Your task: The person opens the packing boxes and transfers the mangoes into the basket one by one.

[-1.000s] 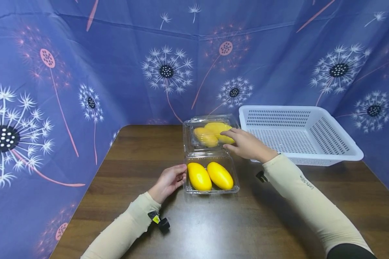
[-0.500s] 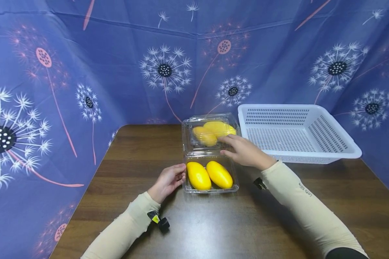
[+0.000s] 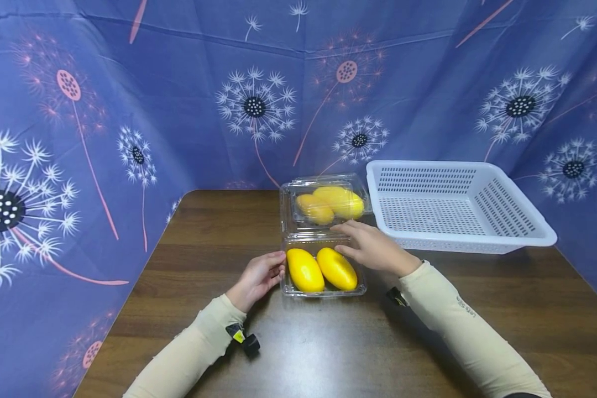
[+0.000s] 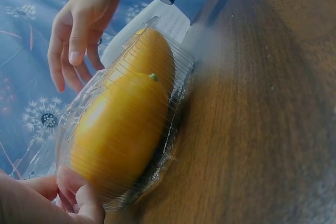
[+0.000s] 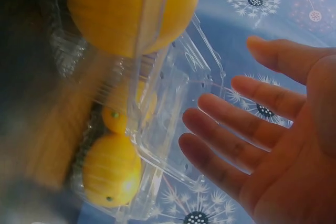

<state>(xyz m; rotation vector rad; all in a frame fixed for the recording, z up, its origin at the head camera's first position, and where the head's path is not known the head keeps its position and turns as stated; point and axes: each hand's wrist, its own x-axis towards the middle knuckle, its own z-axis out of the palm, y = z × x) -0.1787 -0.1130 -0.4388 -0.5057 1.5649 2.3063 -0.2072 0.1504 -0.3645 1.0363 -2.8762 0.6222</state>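
Observation:
In the head view, two yellow mangoes (image 3: 305, 270) lie side by side in the near half of a clear plastic clamshell box (image 3: 323, 294), whose lid (image 3: 289, 221) is folded back. More mangoes (image 3: 315, 209) show through clear plastic behind; whether a second box holds them I cannot tell. My left hand (image 3: 258, 278) pinches the box's left rim with thumb and curled fingers, also seen in the left wrist view. Over the right side, near the hinge, my right hand (image 3: 378, 247) hovers palm down. In the right wrist view its fingers (image 5: 226, 142) are spread and hold nothing.
A white perforated plastic basket (image 3: 448, 240) stands at the back right, close to the clear boxes. The brown wooden table (image 3: 219, 226) ends at a blue dandelion-print cloth (image 3: 189, 110) behind and to the sides.
My right hand has moved toward me, from over the rear mangoes to beside the hinge and the right front mango. My left hand stays at the box's left rim.

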